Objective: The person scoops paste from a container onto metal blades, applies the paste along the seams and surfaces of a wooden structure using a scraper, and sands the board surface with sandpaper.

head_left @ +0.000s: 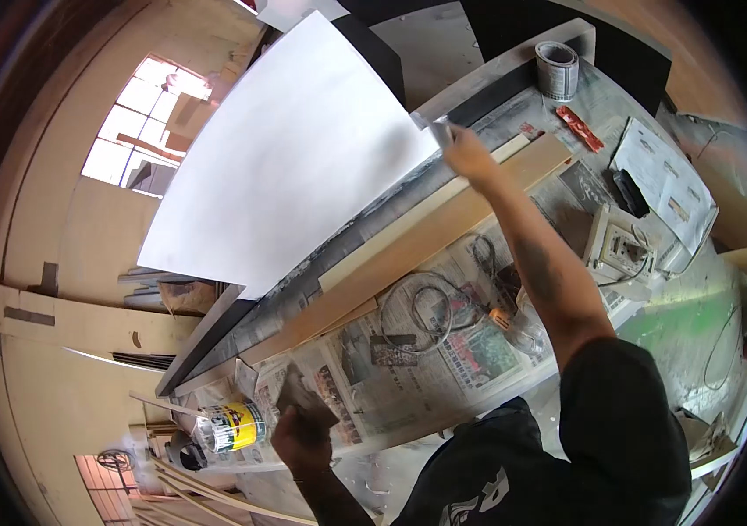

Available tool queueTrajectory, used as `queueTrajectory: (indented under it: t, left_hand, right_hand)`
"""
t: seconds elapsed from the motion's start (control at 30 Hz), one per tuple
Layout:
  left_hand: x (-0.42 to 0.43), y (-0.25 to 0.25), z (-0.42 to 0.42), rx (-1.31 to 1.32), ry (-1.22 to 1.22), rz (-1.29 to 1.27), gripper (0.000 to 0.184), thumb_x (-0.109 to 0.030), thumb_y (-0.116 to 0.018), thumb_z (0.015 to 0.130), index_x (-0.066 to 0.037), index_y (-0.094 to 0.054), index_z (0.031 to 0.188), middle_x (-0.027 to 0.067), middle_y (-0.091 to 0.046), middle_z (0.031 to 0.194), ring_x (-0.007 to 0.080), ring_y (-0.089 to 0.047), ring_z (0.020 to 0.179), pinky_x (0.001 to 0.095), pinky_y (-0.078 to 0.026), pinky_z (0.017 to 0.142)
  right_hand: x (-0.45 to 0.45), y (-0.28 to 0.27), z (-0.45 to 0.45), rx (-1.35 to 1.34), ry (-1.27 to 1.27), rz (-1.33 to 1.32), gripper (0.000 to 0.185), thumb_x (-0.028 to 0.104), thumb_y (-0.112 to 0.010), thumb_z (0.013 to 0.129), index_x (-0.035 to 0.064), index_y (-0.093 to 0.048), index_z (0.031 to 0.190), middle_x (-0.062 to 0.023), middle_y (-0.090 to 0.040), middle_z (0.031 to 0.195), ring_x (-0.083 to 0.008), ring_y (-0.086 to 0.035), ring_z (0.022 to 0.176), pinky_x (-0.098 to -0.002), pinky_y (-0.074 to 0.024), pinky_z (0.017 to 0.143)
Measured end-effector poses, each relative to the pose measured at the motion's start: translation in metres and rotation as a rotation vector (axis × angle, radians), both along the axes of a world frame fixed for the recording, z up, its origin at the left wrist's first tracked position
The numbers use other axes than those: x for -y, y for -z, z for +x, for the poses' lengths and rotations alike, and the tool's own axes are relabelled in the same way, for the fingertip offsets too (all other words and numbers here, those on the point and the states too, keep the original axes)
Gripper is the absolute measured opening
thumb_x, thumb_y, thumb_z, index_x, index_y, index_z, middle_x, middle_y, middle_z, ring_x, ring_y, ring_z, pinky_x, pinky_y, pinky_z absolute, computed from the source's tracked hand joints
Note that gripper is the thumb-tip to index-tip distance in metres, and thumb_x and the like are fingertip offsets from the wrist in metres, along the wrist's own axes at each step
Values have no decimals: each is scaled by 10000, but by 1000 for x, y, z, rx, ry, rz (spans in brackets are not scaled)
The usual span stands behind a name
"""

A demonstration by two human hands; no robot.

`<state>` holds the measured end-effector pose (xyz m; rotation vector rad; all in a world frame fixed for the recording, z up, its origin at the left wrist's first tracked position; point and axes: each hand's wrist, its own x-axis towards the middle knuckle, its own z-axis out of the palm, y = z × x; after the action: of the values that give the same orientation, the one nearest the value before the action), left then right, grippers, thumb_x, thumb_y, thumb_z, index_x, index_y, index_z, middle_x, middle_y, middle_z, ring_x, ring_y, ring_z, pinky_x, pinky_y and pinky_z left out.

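My right hand (470,158) is closed on a flat grey blade-like piece, probably a scraper (440,133), at the right corner of a large white curved panel (286,158). The panel's lower edge runs along a grey strip with whitish smears. My left hand (303,438) is closed on a flat brown plate (310,396) with a darker, pointed upper part, held above the newspaper-covered table (365,394). Left of that hand is a can with a yellow label (240,425), with a thin stick across its top.
A long wooden board (417,263) lies across the table. Near it are a coiled cable (417,311), a clear bottle with an orange cap (527,331) and a whitish box (623,250). Farther right are a newspaper-wrapped can (558,74), a red object (579,129) and papers (667,180).
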<state>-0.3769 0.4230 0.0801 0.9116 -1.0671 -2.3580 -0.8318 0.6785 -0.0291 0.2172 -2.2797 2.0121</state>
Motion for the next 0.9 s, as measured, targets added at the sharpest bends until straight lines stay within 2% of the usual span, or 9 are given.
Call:
queueTrajectory:
  t: [0.13, 0.2, 0.27, 0.4, 0.5, 0.57, 0.67, 0.87, 0.9]
  left_hand:
    - [-24, 14, 14, 17, -43, 22, 318, -156, -549, 847, -36, -609, 1136, 95, -686, 1033, 245, -667, 927, 399, -543, 827]
    - [-38, 12, 19, 131, -167, 1, 224, -160, -540, 845, -72, -643, 1023, 41, -703, 914, 174, -683, 751, 298, -563, 596]
    - [-40, 11, 21, 133, -192, 0, 217, -159, -539, 847, -79, -639, 1022, 42, -702, 913, 172, -682, 747, 294, -562, 581]
    - [-36, 18, 27, 151, -231, 47, 216, -157, -532, 857, -81, -623, 1036, 56, -695, 912, 177, -677, 747, 286, -562, 549]
    - [-30, 36, 16, 102, -172, 178, 239, -160, -513, 872, -54, -602, 1068, 83, -683, 913, 199, -673, 765, 288, -564, 537]
    - [-31, 40, 1, -57, 64, 370, 252, -192, -485, 900, -36, -607, 1056, 57, -674, 885, 203, -662, 767, 280, -544, 582]
    - [-49, 27, -32, -102, 231, 465, 257, -203, -483, 906, -36, -604, 1059, 51, -666, 856, 204, -655, 746, 276, -542, 589]
    - [-39, 7, -53, -181, 358, 167, 294, -171, -515, 894, -9, -583, 1130, 120, -652, 1034, 242, -656, 900, 352, -542, 790]
    - [-32, 21, -53, -147, 299, -643, 289, -126, -526, 887, 1, -575, 1142, 119, -644, 1066, 239, -642, 940, 339, -519, 821]
  right_hand:
    - [7, -8, -62, 234, -46, -14, 297, 99, -476, 837, -45, -635, 1043, -106, -623, 808, -190, -558, 705, -340, -439, 621]
    - [10, -19, -78, 336, -98, 53, 303, 81, -479, 794, -60, -637, 1012, -118, -630, 820, -196, -558, 699, -337, -439, 609]
    - [8, -16, -104, -68, -173, 474, 274, 83, -496, 749, -67, -631, 934, -134, -613, 803, -197, -541, 678, -328, -423, 590]
    - [-34, -84, -39, 119, -287, -234, 161, 73, -509, 742, -13, -602, 840, -82, -579, 750, -178, -512, 664, -345, -402, 591]
    - [-32, -96, 74, -75, -309, -317, 354, 100, -523, 777, -33, -598, 1096, -122, -647, 980, -188, -597, 897, -310, -475, 762]
    - [-19, -110, 180, -149, -507, -319, 733, -60, -520, 652, 1, -419, 1376, -222, -398, 1435, -335, -340, 1371, -416, -284, 1130]
    - [0, -88, 267, -560, -765, -89, 774, -126, -491, 642, 76, -434, 1388, -179, -397, 1433, -367, -398, 1302, -448, -323, 1087]
    - [-18, -15, 306, -294, -792, 90, 592, -75, -554, 746, 72, -506, 1317, -177, -474, 1333, -315, -464, 1233, -412, -391, 1025]
    - [-23, -12, 310, -109, -742, 88, 498, -57, -569, 800, 65, -534, 1281, -160, -532, 1274, -281, -513, 1188, -392, -417, 1000]
